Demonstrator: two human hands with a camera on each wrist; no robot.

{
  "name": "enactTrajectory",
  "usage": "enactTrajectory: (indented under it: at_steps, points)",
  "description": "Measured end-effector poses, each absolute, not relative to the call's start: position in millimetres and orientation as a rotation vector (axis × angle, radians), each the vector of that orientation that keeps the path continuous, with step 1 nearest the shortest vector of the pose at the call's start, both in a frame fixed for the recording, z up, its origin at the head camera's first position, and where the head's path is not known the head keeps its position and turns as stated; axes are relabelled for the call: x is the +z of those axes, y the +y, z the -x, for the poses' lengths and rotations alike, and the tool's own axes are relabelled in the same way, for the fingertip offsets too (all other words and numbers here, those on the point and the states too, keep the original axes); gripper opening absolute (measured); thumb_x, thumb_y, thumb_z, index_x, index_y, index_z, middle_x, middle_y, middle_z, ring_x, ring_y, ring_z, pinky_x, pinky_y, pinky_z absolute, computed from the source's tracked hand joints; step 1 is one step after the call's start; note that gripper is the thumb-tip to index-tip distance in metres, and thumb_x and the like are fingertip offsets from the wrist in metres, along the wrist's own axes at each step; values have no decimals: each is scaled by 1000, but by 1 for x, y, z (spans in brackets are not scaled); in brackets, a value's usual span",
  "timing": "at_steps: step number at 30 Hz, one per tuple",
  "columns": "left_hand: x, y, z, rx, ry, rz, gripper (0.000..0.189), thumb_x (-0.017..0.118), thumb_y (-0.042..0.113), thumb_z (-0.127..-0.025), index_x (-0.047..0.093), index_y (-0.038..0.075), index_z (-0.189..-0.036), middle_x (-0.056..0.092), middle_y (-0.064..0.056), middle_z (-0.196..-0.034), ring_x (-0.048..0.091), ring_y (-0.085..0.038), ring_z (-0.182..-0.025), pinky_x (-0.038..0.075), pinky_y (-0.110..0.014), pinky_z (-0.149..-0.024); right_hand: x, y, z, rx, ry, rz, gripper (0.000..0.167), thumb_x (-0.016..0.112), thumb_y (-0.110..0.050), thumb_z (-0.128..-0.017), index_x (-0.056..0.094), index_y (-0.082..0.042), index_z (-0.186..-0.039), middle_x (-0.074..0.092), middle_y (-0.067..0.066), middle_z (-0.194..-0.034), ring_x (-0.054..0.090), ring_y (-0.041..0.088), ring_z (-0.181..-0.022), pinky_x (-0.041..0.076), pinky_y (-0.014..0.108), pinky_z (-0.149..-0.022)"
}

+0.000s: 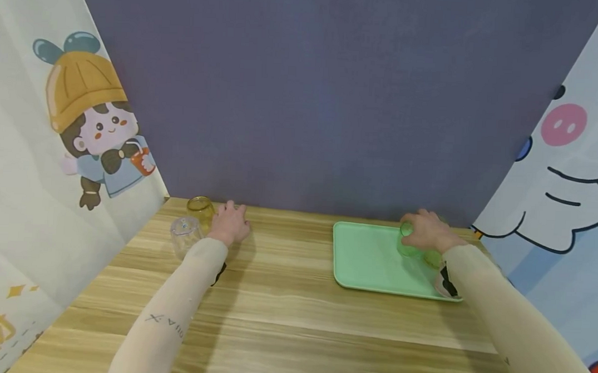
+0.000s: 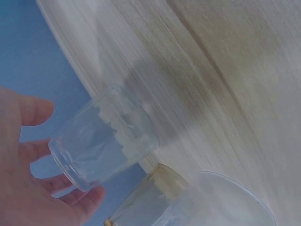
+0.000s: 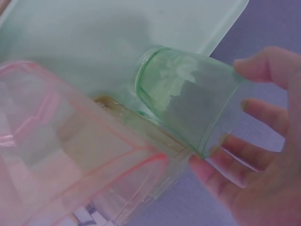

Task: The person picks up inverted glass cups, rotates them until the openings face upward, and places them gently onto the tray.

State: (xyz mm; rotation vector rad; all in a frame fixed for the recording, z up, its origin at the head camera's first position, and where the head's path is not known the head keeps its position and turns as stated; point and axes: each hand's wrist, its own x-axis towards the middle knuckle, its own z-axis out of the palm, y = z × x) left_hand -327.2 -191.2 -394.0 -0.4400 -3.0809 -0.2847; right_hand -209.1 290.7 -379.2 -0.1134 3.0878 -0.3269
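My left hand (image 1: pixel 229 222) is at the back left of the table, its fingers spread around the upper end of a clear glass (image 2: pixel 106 136). In the left wrist view the thumb stands apart from this glass, while other fingertips are at its edge. Beside it are an amber glass (image 1: pixel 201 211) and another clear glass (image 1: pixel 185 236). My right hand (image 1: pixel 424 230) holds a green glass (image 3: pixel 188 96) by its upper end, thumb on one side and fingers on the other, over the green tray (image 1: pixel 366 256). An amber glass (image 3: pixel 127 113) and a pink glass (image 3: pixel 70 146) are close by.
Both hands are above a wood-grain table (image 1: pixel 273 319). A dark grey-purple panel (image 1: pixel 333 99) rises along its back edge. Printed curtains (image 1: pixel 19 169) hang at both sides. My right forearm partly hides the tray's right end.
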Motion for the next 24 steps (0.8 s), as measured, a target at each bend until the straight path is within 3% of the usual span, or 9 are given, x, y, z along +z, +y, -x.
enactTrajectory:
  at_steps: [24]
  points:
    - [-394,-205,318,-236,-3081,487,59,44,29,-106,31,6,-159,20,-30,-159,20,-52,-144,30,-64,-114,-386,280,195,-334,3063,40,57,65,-32,-93,56,0,-140,42,38,-137,36,63,-125,44,72,-82]
